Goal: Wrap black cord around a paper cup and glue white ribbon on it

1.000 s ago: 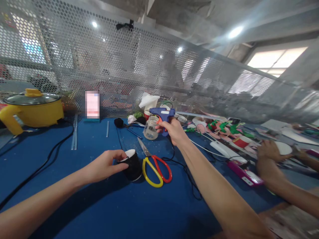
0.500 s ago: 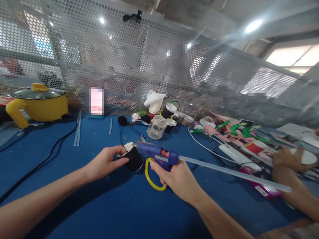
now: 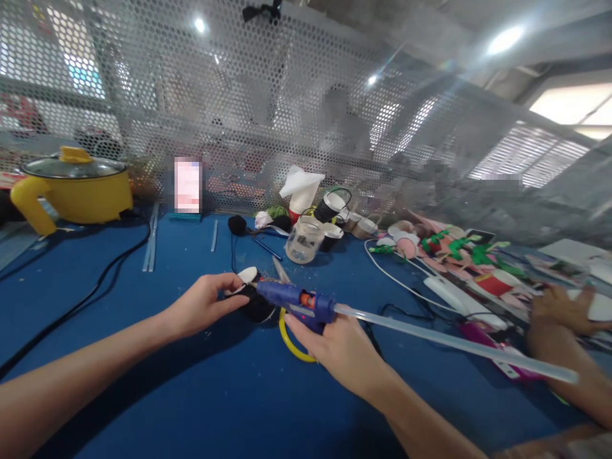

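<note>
My left hand (image 3: 213, 301) pinches the rim of a small black yarn-wrapped cup (image 3: 261, 308) with a white inside, tilted on the blue table. A strand runs from it back to a black ball of yarn (image 3: 237, 224). In my right hand (image 3: 335, 338) is a blue hot glue gun (image 3: 296, 299), its nozzle at the cup's rim. A long clear glue stick (image 3: 454, 341) juts out of the gun's rear to the right. Beneath the gun lie scissors with a yellow handle (image 3: 294, 344), partly hidden by the gun and my hand.
Behind the gun stand a clear plastic jar (image 3: 305, 240) and several small cups. A yellow electric pot (image 3: 81, 194) and a propped phone (image 3: 188, 185) stand at the back left. At right are craft pieces, a power strip (image 3: 449, 296) and another person's hand (image 3: 564, 311).
The glue gun's nozzle has moved slightly down and left, over the cup's rim. My left hand keeps its hold on the cup. The camera view has shifted a little.
</note>
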Tool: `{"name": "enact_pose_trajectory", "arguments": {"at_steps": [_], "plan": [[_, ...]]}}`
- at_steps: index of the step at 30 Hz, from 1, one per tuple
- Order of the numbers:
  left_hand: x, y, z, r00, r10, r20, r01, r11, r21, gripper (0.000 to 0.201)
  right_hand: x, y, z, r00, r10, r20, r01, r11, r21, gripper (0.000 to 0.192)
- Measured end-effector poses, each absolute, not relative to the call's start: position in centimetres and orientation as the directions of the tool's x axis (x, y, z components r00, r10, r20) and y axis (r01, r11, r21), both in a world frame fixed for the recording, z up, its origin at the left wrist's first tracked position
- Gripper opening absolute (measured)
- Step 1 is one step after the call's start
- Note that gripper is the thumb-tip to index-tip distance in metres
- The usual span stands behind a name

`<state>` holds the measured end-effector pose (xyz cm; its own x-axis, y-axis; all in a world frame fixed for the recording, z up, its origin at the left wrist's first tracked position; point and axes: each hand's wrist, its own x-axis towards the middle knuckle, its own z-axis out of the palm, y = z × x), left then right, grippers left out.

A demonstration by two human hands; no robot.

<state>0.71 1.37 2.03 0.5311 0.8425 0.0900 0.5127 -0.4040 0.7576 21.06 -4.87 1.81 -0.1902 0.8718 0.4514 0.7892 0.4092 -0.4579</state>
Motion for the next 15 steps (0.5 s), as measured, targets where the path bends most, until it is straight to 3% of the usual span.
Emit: {"name": "enact_pose_trajectory", "arguments": {"at_steps": [8, 15], "plan": [[0.6, 1.5, 1.9, 0.546, 0.83, 0.108, 0.502, -0.428, 0.751, 0.023, 21.1, -5.0, 2.5, -0.225, 0.883, 0.412, 0.8, 0.409, -0.438, 0.019], [0.5, 1.5, 2.0, 0.561, 0.821, 0.109, 0.504, -0.443, 0.742, 0.023, 20.9, -5.3, 3.1, -0.13, 0.943, 0.306, 0.73, 0.3, -0.614, 0.019]]}}
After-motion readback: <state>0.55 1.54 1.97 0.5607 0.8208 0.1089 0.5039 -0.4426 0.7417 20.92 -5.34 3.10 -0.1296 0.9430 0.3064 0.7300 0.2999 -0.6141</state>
